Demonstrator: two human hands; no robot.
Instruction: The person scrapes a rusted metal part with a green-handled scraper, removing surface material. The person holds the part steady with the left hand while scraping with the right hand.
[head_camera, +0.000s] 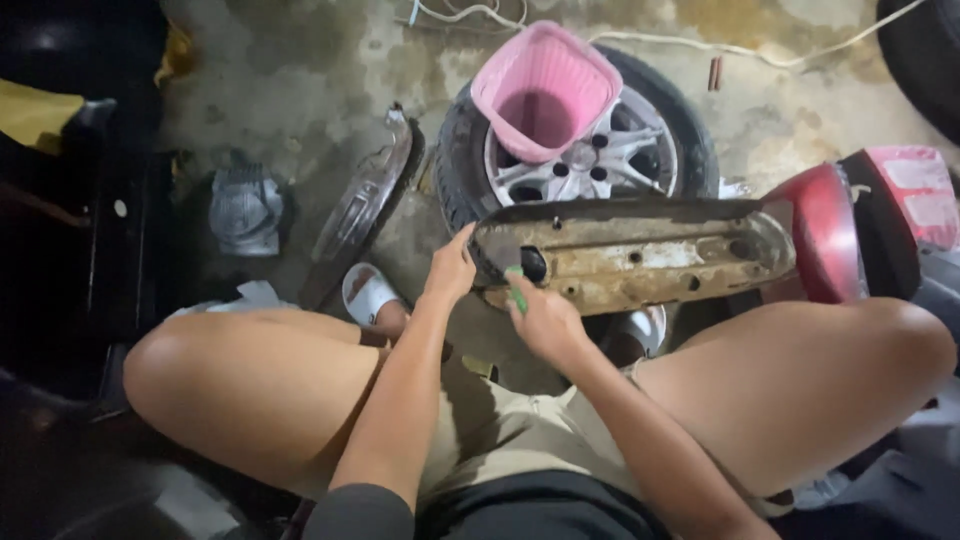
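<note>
Most of the small green tool (516, 290) is hidden inside the closed right hand (545, 320). The large black rubber tyre (925, 55) is cut off by the upper right corner, and the tyred silver alloy wheel (600, 160) is partly covered by the pink plastic basket (545, 90).

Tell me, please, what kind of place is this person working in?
Probably a small vehicle repair workshop, or a garage floor used as one. A tyre on an alloy wheel lies on the stained concrete floor, the hands steady a dirty metal engine cover, and red body panels stand nearby.
</note>
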